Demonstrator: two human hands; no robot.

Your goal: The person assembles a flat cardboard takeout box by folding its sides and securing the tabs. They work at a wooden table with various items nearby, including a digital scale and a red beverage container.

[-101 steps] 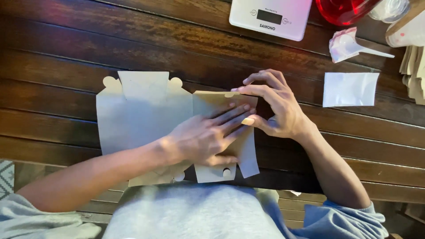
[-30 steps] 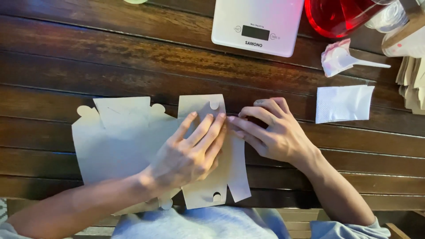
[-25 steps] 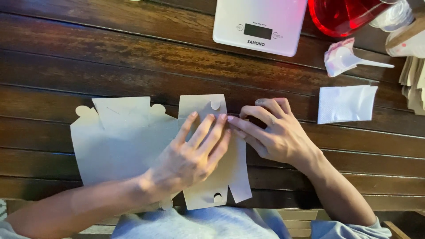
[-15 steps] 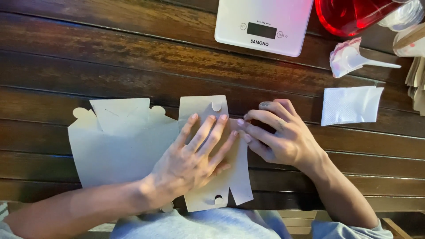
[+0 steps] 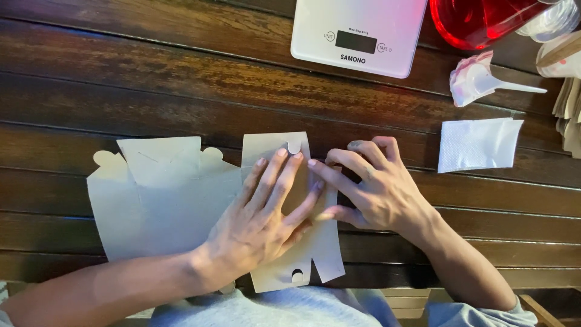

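flat grey-brown die-cut cardboard box blank (image 5: 169, 206) lies near edge of dark wooden bench (image 5: 121, 91) | left hand (image 5: 266, 218) fingers spread flat on its folded panel | right hand (image 5: 375, 194) fingers curled, pressing panel's right edge | white kitchen scale (image 5: 357, 33) far | white paper napkin (image 5: 478, 144) right

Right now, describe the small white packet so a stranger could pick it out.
Start at the white kitchen scale at the table's far edge. Right and nearer lies a flat white packet, beyond the right hand. Unlike the crumpled funnel-shaped wrapper above it, it lies flat and rectangular.
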